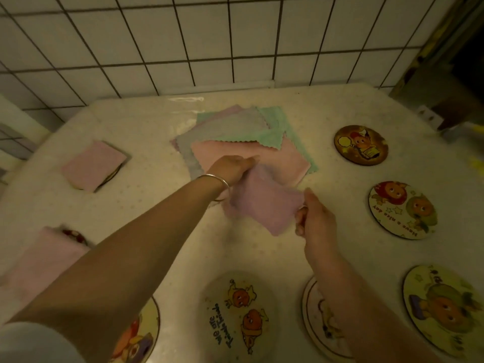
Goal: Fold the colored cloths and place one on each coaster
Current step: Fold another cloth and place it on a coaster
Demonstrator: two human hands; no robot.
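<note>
- The left hand (231,167) is pinching the far upper edge of a lilac cloth (264,203), its fingers curled round the fabric; a thin metal bangle (216,182) is sitting on that wrist.
- The right hand (315,218) is gripping the near right edge of the same cloth, thumb and fingers closed on it.
- The lilac cloth is hanging stretched between the two hands, lifted over the table (162,205), blurred and partly doubled over.
- Just beyond the left hand's grip, a loose pile of unfolded cloths (243,134) is lying flat: pink on top nearest the hands, with grey, green and paler pink layers fanning out behind.
- Well to the left of the grip, a folded pink cloth (94,165) is resting on a coaster whose rim is just peeking out beneath it.
- Nearer and further left, a second folded pink cloth (44,258) is covering most of another coaster (76,235).
- To the right of the right hand, three round cartoon coasters are lying bare: a dark one (361,144) farthest, one with lettering (402,210) in the middle, one (445,310) nearest.
- Below the grip, a printed coaster (238,310) is lying uncovered between the forearms.
- The right forearm is crossing over another coaster (317,323), and the left forearm is hiding part of one (141,334) at the near edge.
</note>
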